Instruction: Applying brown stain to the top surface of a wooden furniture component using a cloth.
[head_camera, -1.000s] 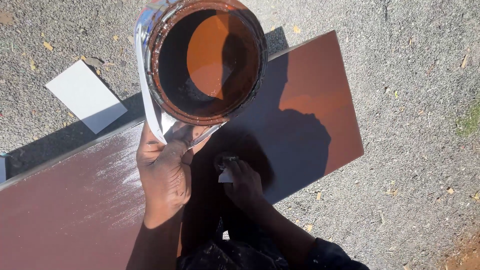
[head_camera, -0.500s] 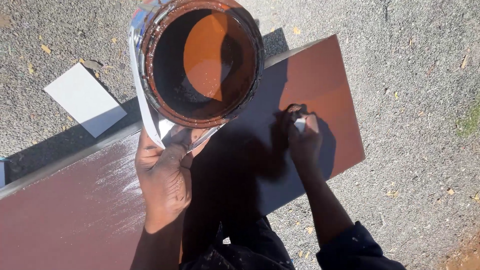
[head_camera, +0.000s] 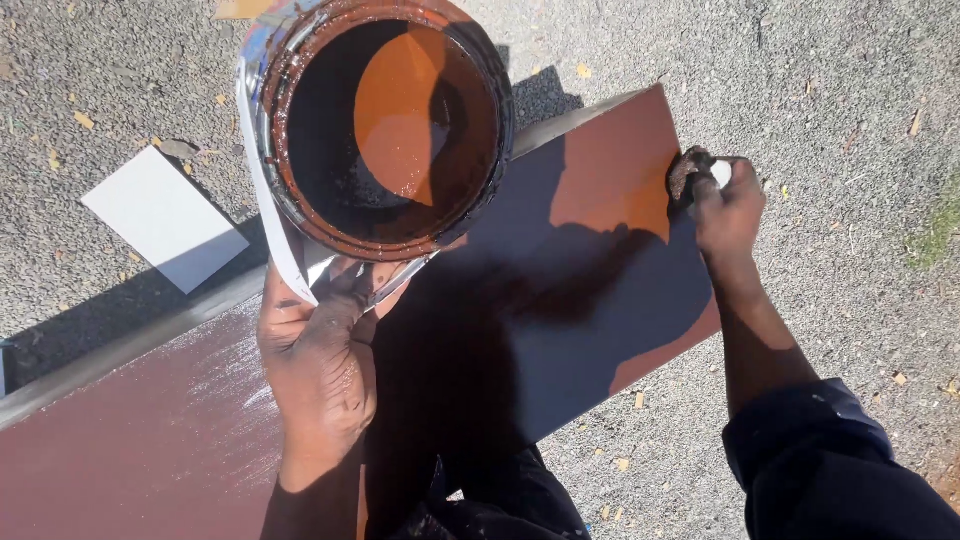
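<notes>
Head view looks straight down into an open paint can (head_camera: 385, 125) partly filled with glossy red-brown paint, held up close to the camera above a long board (head_camera: 560, 290) lying on gravelly ground (head_camera: 850, 90). The left hand (head_camera: 315, 360) is closed around the can's lower edge from underneath, fingers wrapped tight against its base, with a loose white strip of label hanging beside the thumb. Liquid inside makes the can likely heavy and prone to slosh, and its paint-smeared rim looks slippery, so a firm hold under the base with the can kept level seems the safest grip. The right hand (head_camera: 725, 205) is clenched around a small paint-soaked wad (head_camera: 690, 172), probably a rag or sponge, pressed against the board's far right edge; being soft, it should squash easily and drip if squeezed. The board's right part is coated wet red-brown, half in the person's shadow, while its left part shows a duller, streaky whitish patch. A white rectangular sheet (head_camera: 165, 218) lies flat on the ground well apart from the board, beyond its far edge.
</notes>
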